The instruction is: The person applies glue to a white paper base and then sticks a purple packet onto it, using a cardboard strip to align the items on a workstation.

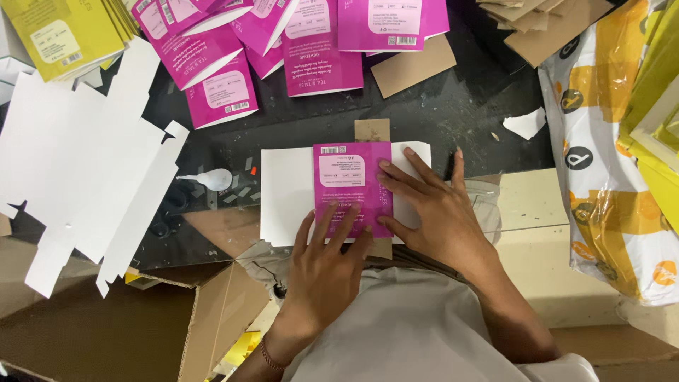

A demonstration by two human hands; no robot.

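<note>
Pressing: both my palms lie flat and open on the magenta carton (351,185), clasping nothing; it lies on the white sheet (286,194) at table centre.
Left hand (327,272): fingers spread on its 6 o'clock edge.
Right hand (431,212): fingertips along its 3 o'clock edge.
Doing it well: I judge even pressure, edges square, no sliding.
Count: one carton under me; at least six flat magenta cartons (322,49) at 12 o'clock; one glue bottle (210,179) at 9 o'clock; yellow cartons (60,32) at 10 o'clock, uncountable.

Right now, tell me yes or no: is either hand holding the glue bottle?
No: both the left hand and right hand press flat on the pink carton; the bottle lies apart.
</note>
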